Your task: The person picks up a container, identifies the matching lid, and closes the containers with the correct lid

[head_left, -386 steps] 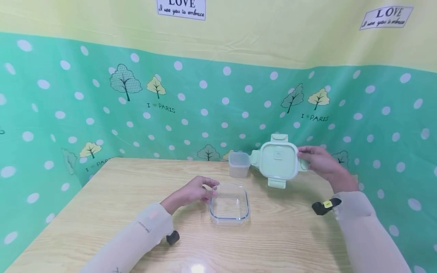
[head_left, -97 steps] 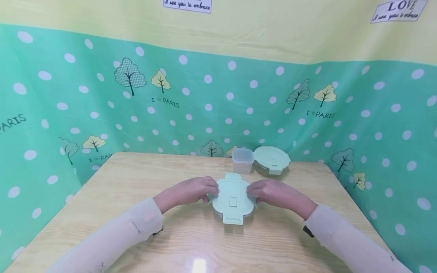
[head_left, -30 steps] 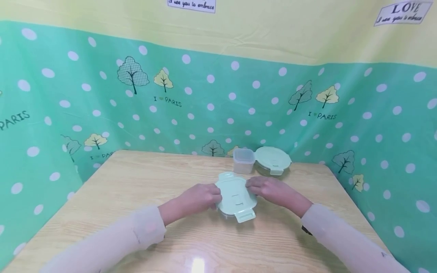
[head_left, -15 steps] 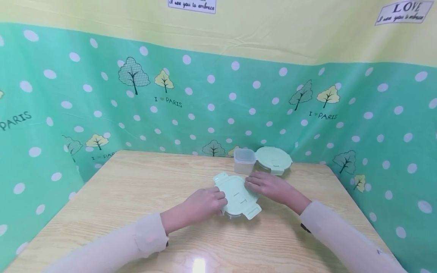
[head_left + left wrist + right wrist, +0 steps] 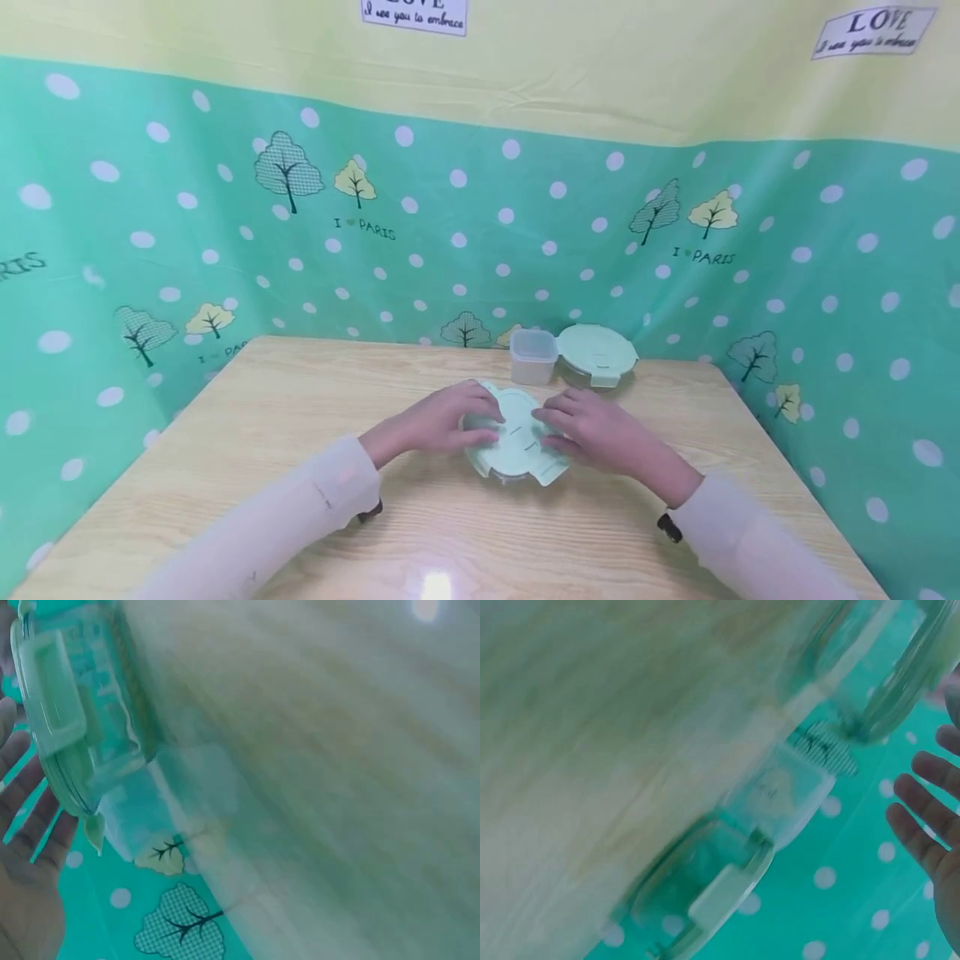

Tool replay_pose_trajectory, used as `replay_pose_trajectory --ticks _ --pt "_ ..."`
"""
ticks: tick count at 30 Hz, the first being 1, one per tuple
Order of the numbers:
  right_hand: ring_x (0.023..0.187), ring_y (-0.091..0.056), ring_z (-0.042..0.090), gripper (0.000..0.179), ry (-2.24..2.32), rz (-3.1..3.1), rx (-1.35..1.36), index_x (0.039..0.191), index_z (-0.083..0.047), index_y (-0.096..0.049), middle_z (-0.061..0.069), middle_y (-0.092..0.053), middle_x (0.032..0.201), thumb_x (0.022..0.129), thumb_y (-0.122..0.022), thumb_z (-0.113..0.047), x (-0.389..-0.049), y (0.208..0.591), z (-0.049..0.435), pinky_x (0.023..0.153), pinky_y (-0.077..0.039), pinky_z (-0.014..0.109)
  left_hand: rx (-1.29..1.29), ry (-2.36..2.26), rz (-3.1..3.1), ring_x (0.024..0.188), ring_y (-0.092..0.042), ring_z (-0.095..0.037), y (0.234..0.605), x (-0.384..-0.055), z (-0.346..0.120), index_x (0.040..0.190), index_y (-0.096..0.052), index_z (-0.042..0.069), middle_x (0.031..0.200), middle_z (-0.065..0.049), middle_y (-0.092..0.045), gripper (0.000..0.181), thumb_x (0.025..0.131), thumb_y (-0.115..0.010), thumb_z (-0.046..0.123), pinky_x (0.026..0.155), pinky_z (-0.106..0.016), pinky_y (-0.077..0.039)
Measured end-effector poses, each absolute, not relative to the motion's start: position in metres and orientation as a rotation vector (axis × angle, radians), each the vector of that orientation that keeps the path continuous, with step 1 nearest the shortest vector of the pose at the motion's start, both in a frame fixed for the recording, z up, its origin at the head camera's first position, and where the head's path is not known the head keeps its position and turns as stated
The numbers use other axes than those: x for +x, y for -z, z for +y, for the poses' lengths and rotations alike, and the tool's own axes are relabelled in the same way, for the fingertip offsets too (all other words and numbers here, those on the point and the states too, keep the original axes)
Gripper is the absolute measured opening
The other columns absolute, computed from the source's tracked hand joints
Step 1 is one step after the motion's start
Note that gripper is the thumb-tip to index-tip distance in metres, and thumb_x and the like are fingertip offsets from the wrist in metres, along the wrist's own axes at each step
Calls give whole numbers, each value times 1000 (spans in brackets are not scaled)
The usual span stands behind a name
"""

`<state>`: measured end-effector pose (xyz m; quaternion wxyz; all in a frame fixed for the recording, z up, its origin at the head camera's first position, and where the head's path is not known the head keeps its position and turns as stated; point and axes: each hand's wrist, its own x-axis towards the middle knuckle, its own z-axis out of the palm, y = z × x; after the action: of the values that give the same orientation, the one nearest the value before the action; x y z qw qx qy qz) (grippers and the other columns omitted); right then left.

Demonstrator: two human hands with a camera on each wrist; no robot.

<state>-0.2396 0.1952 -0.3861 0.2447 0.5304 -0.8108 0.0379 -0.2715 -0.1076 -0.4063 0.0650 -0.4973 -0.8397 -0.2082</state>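
A square glass food container (image 5: 112, 697) with a pale green snap lid (image 5: 517, 433) sits turned askew on the table, between both hands. One lid flap (image 5: 52, 694) lies down against the glass in the left wrist view. In the head view another flap (image 5: 551, 469) sticks out at the front right. My left hand (image 5: 453, 417) hovers at the lid's left, thumb and fingers spread apart. Over the right edge is my right hand (image 5: 600, 429), its fingers (image 5: 922, 806) spread in the right wrist view. Whether fingertips touch the lid I cannot tell.
Behind it, by the table's back edge, stand a small clear plastic tub (image 5: 533, 358) and a round glass container (image 5: 597, 354) with a pale green lid. A polka-dot cloth (image 5: 420, 208) hangs round the wooden table (image 5: 330, 400).
The lidded container has turned counterclockwise, its front flap swinging right. Both hands were curled at its sides; now their fingers have loosened and spread. Earlier, the lid was apart from the glass base.
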Motion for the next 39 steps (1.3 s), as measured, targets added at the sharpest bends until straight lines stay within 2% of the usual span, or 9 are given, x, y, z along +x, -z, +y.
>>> replay_pose_trajectory --ticks 6,12,29,35,39 --pt "108 -66 24 43 -97 -2348 1482 130 -11 -69 5 -71 119 99 -67 -41 -224 390 182 94 -57 38 -1567 606 -2537 117 -56 -13 405 -293 -98 120 -74 20 122 5 -66 31 98 -68 41 103 -33 -49" --pt "111 -63 21 35 -71 -2390 1535 128 -15 -68 1 -70 121 105 -58 -40 -225 395 176 97 -55 36 -1658 481 -2502 115 -57 -13 404 -296 -97 117 -77 20 121 4 -67 28 99 -67 40 103 -31 -49" --pt "121 -58 16 26 -181 -2482 1546 120 -20 -70 -2 -67 127 106 -56 -36 -238 398 181 103 -52 34 -1599 405 -2522 111 -58 -13 397 -281 -106 117 -78 20 115 5 -70 32 98 -67 44 98 -31 -51" --pt "121 -59 19 17 -213 -2455 1558 115 -18 -71 1 -66 128 102 -60 -25 -247 399 181 102 -53 36 -1493 361 -2564 101 -58 -11 395 -269 -107 115 -79 21 107 8 -70 33 97 -69 46 86 -28 -52" --pt "123 -60 21 20 -247 -2442 1554 116 -15 -72 3 -67 130 100 -61 -18 -253 400 182 103 -53 39 -1402 263 -2597 91 -55 -9 393 -259 -105 114 -79 22 101 9 -69 35 95 -69 49 76 -25 -50"
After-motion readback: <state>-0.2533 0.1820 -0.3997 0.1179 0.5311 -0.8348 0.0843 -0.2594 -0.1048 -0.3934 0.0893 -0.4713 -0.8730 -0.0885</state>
